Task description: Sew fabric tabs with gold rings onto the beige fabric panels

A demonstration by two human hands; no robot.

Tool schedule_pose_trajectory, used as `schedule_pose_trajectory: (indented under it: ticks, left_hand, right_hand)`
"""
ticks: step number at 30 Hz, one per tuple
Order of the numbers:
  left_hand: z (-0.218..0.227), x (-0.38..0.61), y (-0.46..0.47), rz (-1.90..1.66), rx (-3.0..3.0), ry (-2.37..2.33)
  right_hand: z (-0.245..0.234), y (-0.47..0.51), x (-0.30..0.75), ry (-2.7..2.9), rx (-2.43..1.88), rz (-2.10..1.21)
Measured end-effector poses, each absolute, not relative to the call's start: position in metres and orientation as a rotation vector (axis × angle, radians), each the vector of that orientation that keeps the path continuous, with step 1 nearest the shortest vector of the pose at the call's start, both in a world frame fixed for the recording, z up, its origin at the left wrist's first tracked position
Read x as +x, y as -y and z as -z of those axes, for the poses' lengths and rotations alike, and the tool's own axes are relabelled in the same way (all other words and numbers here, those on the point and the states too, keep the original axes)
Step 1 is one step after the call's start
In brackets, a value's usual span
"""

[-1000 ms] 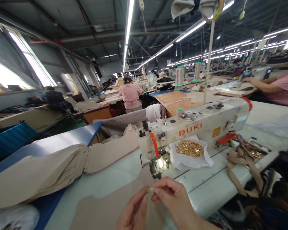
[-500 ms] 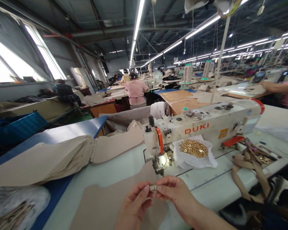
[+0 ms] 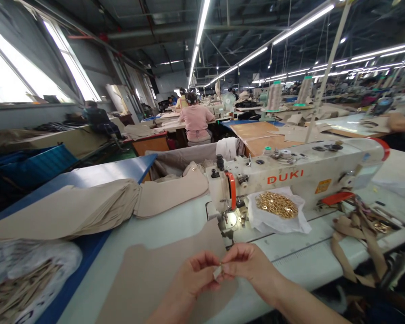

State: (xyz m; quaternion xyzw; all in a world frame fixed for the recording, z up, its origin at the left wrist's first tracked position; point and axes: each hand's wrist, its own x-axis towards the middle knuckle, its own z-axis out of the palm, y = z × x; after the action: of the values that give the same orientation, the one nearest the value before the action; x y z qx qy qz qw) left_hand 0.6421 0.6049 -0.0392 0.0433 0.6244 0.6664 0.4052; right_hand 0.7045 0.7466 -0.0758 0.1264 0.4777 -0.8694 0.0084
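My left hand (image 3: pixel 200 275) and my right hand (image 3: pixel 247 266) meet fingertip to fingertip in front of the sewing machine (image 3: pixel 290 180). Pinched between them is a small beige fabric tab (image 3: pixel 218 272), tilted; a bit of metal seems to show at its edge, mostly hidden by my fingers. Both hands are closed on it. Under them a flat beige fabric panel (image 3: pixel 155 274) lies on the table, its far tip close to the needle area. White paper holding gold metal rings (image 3: pixel 277 204) rests against the machine body.
Left, a stack of beige panels (image 3: pixel 70 207) lies across a blue surface, near a plastic bag of fabric strips (image 3: pixel 27 288). Beige straps (image 3: pixel 357 243) hang over the table's right front edge. A person in pink (image 3: pixel 197 121) sits ahead; another person's arm (image 3: pixel 401 121) shows at right.
My fingers have turned the tab from nearly level to a slant, and it is more covered now. The view has shifted slightly, so the surroundings sit further right.
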Motion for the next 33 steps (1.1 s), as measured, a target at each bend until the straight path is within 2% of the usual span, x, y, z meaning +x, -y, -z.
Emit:
schedule_pose_trajectory:
  ticks: [8,13,16,28,33]
  left_hand:
    - [0.053,0.632,-0.600,-1.473,0.422,-1.806]
    - [0.055,0.628,-0.595,-1.394,0.605,-1.954]
    - [0.051,0.630,-0.597,-1.359,0.612,-1.979]
    - [0.027,0.639,-0.599,-0.972,0.939,-2.462]
    - [0.021,0.642,-0.601,-1.096,0.977,-2.484]
  right_hand:
    - [0.073,-0.746,0.712,-1.827,0.288,2.511]
    - [0.057,-0.744,0.723,-2.475,0.096,2.089]
    - [0.054,-0.741,0.724,-2.618,0.086,1.927]
    - [0.065,-0.741,0.722,-2.760,-0.020,1.871]
    - [0.070,-0.737,0.721,-2.815,0.077,2.007]
